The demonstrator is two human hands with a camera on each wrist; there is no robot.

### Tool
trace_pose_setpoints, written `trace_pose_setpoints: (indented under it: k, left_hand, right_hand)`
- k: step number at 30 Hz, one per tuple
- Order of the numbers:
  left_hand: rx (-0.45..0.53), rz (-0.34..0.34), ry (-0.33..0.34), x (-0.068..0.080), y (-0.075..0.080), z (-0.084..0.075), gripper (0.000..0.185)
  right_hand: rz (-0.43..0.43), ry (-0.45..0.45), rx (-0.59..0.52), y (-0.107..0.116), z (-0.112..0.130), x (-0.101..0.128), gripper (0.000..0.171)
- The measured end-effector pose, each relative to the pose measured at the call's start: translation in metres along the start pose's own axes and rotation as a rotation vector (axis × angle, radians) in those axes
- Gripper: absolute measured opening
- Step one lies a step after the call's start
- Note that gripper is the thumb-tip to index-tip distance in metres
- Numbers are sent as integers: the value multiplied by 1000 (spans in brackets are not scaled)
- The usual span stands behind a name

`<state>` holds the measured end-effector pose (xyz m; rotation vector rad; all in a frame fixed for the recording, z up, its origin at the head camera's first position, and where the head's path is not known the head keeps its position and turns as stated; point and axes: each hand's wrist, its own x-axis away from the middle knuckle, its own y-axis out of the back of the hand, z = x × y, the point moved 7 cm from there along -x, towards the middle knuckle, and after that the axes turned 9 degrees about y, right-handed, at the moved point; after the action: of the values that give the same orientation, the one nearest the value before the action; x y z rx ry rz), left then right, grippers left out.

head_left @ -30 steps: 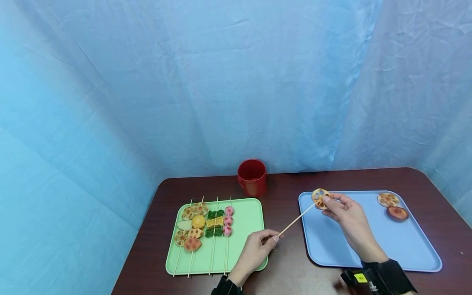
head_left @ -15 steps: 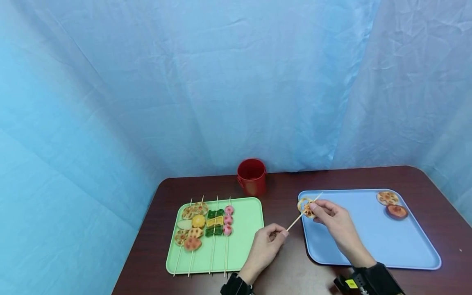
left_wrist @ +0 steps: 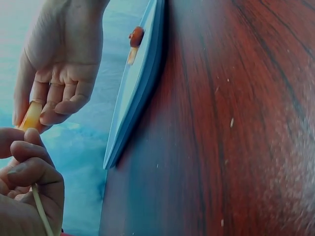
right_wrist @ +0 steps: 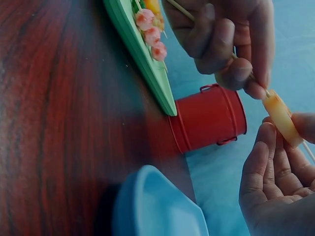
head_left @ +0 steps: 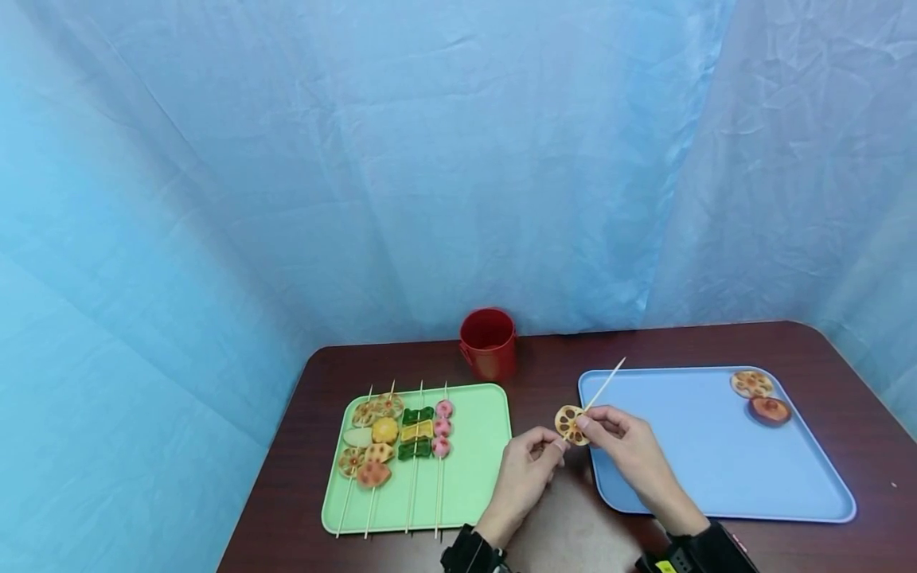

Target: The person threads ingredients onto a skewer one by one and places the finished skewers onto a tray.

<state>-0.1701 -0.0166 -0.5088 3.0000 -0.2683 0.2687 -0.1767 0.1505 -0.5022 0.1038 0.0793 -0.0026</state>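
Note:
Between the two trays, my left hand [head_left: 524, 476] grips a thin wooden skewer [head_left: 607, 380] with curled fingers. My right hand [head_left: 634, 454] pinches a lotus root slice [head_left: 570, 426] between thumb and fingertips. The skewer runs through the slice, its bare tip sticking out beyond, up and to the right. In the right wrist view the slice [right_wrist: 281, 119] is edge-on, close to the left fingertips. The skewer's lower length passes through the left hand, as the left wrist view shows. Both hands are above the table, the right one over the blue tray's left edge.
On the green tray [head_left: 473, 509] lie several filled skewers, one with pink balls [head_left: 442, 427]. The blue tray [head_left: 723, 477] holds another lotus root slice [head_left: 752, 383] and a brown mushroom-like piece [head_left: 770, 411]. A red bucket [head_left: 489, 346] stands at the table's back edge.
The lotus root slice has slid down the skewer toward my left hand, moving left and down with my right hand. My left hand has shifted slightly right and up.

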Motion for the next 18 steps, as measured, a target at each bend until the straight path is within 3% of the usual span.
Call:
trace_pose_setpoints:
  k: [5,9,13,18]
  left_hand:
    - [24,-18,-5,0,0,0,17]
    - [44,-30,3,2,1,-1,16]
    - [61,-40,11,3,5,-3,17]
    - [66,-44,9,4,12,-1,18]
  right_hand:
    - [7,-11,3,-2,-2,1,35]
    - [14,-17,93,8,0,0,42]
    - [-14,34,224,37,4,-4,46]
    - [-72,133,449,91,7,-9,43]
